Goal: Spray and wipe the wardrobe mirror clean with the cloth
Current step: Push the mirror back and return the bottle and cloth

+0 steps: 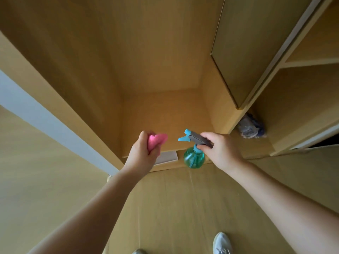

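Observation:
My left hand (142,154) grips a crumpled pink cloth (156,141), held out in front of the open wardrobe. My right hand (220,149) grips the grey and blue trigger head of a green spray bottle (194,158), whose nozzle points left toward the cloth. The wardrobe mirror (245,52) is a tall framed panel on the compartment's right inner wall, above and to the right of both hands. It reflects only wood tones.
The wardrobe's open compartment (161,114) lies ahead, with its floor just beyond my hands. Shelves (311,61) stand to the right, and a blue and white bundle (251,128) sits on a lower one. A door panel (36,114) is at left. My shoes (222,242) stand on the wood floor.

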`<state>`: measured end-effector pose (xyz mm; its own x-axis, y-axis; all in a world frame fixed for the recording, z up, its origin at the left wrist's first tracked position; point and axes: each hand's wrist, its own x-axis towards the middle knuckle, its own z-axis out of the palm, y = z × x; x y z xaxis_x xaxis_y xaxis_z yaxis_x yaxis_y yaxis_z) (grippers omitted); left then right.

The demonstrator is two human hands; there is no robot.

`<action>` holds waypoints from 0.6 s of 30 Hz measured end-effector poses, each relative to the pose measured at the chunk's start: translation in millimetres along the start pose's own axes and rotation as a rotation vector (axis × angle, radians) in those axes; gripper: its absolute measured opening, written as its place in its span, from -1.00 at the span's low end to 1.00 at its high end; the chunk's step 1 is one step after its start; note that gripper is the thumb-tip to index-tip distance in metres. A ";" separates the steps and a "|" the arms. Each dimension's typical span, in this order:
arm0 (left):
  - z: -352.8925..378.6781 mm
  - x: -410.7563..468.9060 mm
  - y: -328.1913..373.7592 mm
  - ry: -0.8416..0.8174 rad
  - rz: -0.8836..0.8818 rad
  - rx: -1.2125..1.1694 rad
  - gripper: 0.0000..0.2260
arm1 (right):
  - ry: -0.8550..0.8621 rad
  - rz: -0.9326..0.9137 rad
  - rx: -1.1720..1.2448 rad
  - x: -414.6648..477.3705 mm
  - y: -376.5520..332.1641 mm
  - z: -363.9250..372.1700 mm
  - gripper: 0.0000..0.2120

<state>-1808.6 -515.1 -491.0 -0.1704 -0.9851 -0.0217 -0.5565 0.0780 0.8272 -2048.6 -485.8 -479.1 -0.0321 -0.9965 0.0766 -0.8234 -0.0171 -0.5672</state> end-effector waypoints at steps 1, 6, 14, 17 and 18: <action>10.9 -1.1 -18.5 -0.004 0.007 -0.002 -0.77 | -0.003 0.014 0.001 -2.3 10.0 17.3 -0.88; 70.8 -9.8 -115.0 -0.009 0.007 0.024 -0.79 | -0.027 0.053 0.011 -15.5 71.2 111.1 -0.85; 188.1 5.1 -265.6 -0.011 0.012 0.038 -0.76 | -0.024 0.098 -0.037 -23.6 192.7 262.4 -0.91; 224.9 16.7 -309.7 -0.013 0.044 0.074 -0.74 | 0.001 0.109 -0.040 -18.6 233.7 306.5 -0.89; 234.8 21.5 -321.0 -0.009 0.048 0.080 -0.74 | 0.003 0.111 -0.041 -14.7 246.3 318.5 -0.89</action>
<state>-1824.6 -525.3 -888.8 -0.2050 -0.9787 0.0114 -0.6111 0.1371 0.7796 -2070.5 -501.3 -881.1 -0.1262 -0.9919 0.0173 -0.8372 0.0972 -0.5382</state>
